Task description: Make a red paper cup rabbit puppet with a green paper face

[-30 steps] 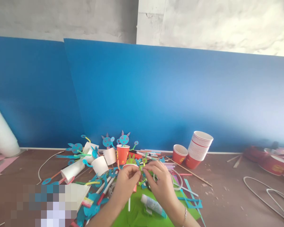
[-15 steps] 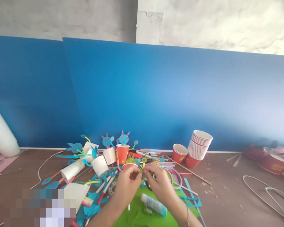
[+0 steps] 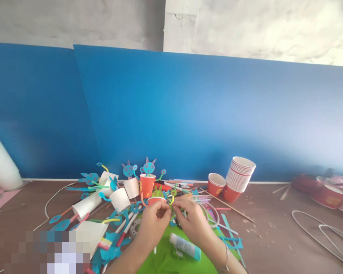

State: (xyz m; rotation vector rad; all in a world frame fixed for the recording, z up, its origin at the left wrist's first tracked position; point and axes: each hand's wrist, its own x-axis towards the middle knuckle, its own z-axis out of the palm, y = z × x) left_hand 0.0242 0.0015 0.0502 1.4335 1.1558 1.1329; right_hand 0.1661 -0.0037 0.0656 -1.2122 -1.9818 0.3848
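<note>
My left hand (image 3: 156, 217) and my right hand (image 3: 191, 216) meet fingertip to fingertip, both closed in a pinch. Whatever is between the fingers is too small to make out. Just behind them stands a red paper cup (image 3: 156, 199) with a green paper animal face (image 3: 158, 192) above its rim; my left hand hides most of the cup. A yellow bent straw (image 3: 172, 198) rises beside the fingertips. Below the hands lie a glue stick (image 3: 185, 247) and green paper (image 3: 162, 260).
Finished cup figures with blue faces (image 3: 149, 167) and white paper cups (image 3: 120, 199) crowd the left. To the right stand a red cup (image 3: 216, 185) and a tall cup stack (image 3: 239, 179). Tape (image 3: 135, 227), a wooden stick (image 3: 231, 207) and a white cable (image 3: 317, 236) lie on the table.
</note>
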